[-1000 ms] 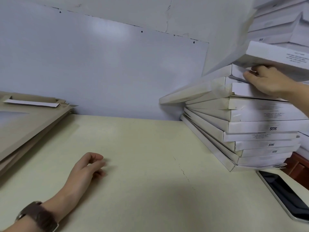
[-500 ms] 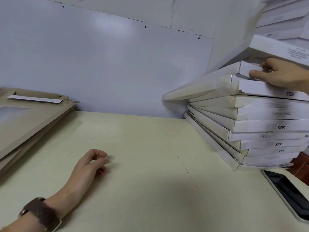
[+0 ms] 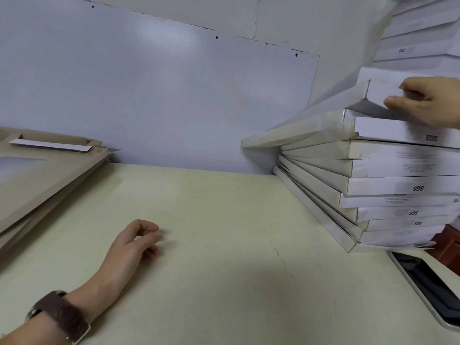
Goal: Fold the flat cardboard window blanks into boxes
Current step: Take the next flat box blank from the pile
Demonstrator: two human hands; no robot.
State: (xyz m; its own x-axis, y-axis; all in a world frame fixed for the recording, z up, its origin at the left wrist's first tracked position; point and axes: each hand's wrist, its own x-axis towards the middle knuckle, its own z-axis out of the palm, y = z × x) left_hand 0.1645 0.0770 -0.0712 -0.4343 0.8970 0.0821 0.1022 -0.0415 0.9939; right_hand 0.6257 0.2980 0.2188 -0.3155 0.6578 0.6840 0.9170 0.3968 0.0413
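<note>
Because the right hand (image 3: 429, 103) pinches the end of the top box (image 3: 379, 92) on the leaning stack (image 3: 388, 168) at right, a hard tug could spill it onto the phone (image 3: 431, 286), while the left hand (image 3: 134, 242) lies slack and empty, blanks (image 3: 49, 175) piled far left

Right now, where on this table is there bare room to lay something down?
The widest bare patch of the table is its middle, between the flat blanks at left and the stacked boxes at right, beyond the left hand. The near right corner is crowded: a phone lies by the stack.
</note>
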